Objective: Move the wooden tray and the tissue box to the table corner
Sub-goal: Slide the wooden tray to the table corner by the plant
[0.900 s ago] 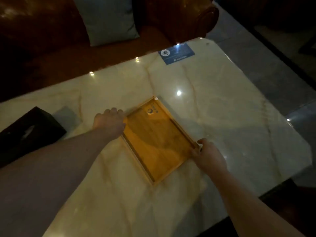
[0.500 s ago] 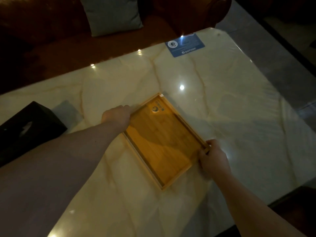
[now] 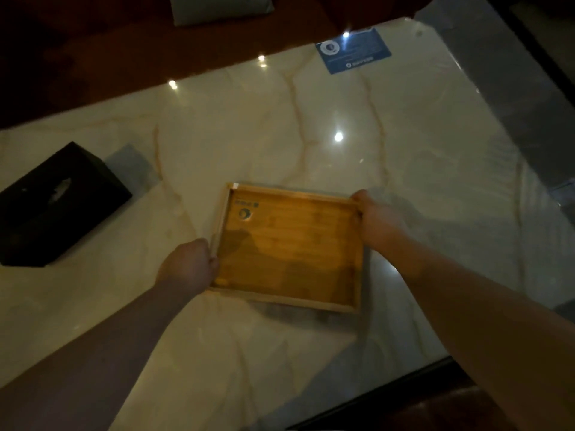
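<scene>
The empty wooden tray (image 3: pixel 292 247) is near the middle of the marble table (image 3: pixel 404 144), its long sides now roughly square to me. My left hand (image 3: pixel 189 265) grips its left rim near the front corner. My right hand (image 3: pixel 378 219) grips its right rim near the far corner. Whether the tray is touching the table or held just above it, I cannot tell. The black tissue box (image 3: pixel 53 203) stands at the table's left, apart from both hands.
A blue card (image 3: pixel 353 52) lies near the table's far right corner. A dark sofa with a grey cushion (image 3: pixel 217 7) runs along the far edge. Grey floor lies beyond the table's right edge, and the near edge runs at the lower right.
Both hands have turned the tray from a diagonal to a squarer position, and it has shifted right. My left hand came from the far-left rim toward me; my right went from the near-right corner away from me.
</scene>
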